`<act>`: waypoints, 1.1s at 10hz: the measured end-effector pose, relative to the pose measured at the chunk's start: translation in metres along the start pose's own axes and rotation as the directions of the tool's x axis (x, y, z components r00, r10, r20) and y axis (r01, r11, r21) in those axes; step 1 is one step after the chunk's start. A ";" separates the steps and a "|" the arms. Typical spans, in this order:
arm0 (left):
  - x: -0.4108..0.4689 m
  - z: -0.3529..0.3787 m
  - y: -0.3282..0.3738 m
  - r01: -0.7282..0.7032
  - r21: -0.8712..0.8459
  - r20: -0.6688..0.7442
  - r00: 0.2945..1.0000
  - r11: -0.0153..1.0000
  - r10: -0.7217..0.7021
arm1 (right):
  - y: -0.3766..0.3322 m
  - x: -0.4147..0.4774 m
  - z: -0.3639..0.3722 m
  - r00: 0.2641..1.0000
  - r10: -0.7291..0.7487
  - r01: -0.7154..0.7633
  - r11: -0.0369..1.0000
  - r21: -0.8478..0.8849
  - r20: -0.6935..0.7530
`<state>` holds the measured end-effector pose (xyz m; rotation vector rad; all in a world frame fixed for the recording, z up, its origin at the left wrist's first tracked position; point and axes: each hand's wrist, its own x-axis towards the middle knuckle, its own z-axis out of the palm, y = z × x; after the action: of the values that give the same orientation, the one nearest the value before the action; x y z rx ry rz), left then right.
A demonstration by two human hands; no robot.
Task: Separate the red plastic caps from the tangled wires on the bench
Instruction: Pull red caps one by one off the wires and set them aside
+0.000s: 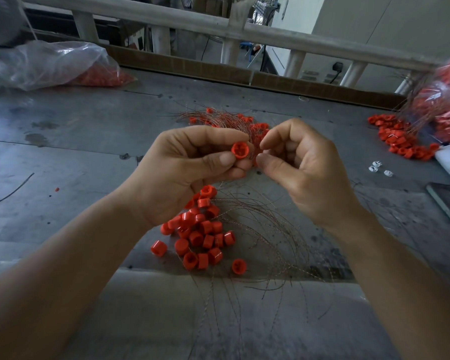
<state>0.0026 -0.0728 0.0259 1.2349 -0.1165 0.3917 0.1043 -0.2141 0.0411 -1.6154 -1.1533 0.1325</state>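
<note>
Red cap [240, 150], open face toward me, is pinched in my left hand [190, 167] above mid-bench, probably so my right hand [302, 165], fingertips nearly closed beside it, can strip it; whether that hand grips anything, I cannot tell. Freed caps [198, 229] and loose wires [257, 229] lie nearer.

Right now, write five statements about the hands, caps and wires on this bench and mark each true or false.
1. The left grip holds a red cap, open side facing the camera. True.
2. The right grip holds pliers. False: it holds no tool. Its thumb and forefinger close in beside the cap, and any wire between them is too thin to see.
3. A pile of loose caps lies on the bench beneath the hands. True.
4. The plastic bag at far left is empty. False: red pieces show through it.
5. The wires are wound on a spool. False: they lie loose and fanned out beside the pile.
</note>
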 end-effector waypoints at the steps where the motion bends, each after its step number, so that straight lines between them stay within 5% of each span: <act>1: 0.000 -0.001 -0.001 0.023 -0.029 0.033 0.999 0.999 -0.022 | 0.002 -0.001 0.004 1.000 0.011 -0.010 0.999 -0.032 0.024; 3: 0.000 0.000 -0.003 0.066 -0.084 0.028 0.998 0.994 -0.064 | 0.005 -0.001 0.007 0.997 0.036 -0.032 0.998 -0.047 0.071; 5: 0.000 -0.001 0.001 0.067 -0.130 -0.011 0.998 0.989 -0.069 | 0.001 0.009 -0.024 0.984 0.130 -0.131 0.991 0.002 -0.122; 7: 0.000 -0.002 -0.001 0.135 -0.138 -0.034 0.990 0.981 -0.141 | 0.032 0.019 -0.045 0.940 0.209 -0.278 0.928 -0.250 -0.269; 8: 0.000 -0.001 -0.002 0.152 -0.133 -0.040 0.987 0.979 -0.159 | 0.054 0.021 -0.048 0.943 0.241 -0.330 0.782 -0.528 -0.231; 11: 0.000 0.001 -0.001 0.171 -0.123 -0.046 0.983 0.978 -0.177 | 0.083 0.023 -0.031 0.961 0.265 -0.245 0.700 -0.671 -0.075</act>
<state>0.0029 -0.0738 0.0252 1.1058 0.0171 0.2630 0.1852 -0.2133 -0.0022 -2.4381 -1.0439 -0.1085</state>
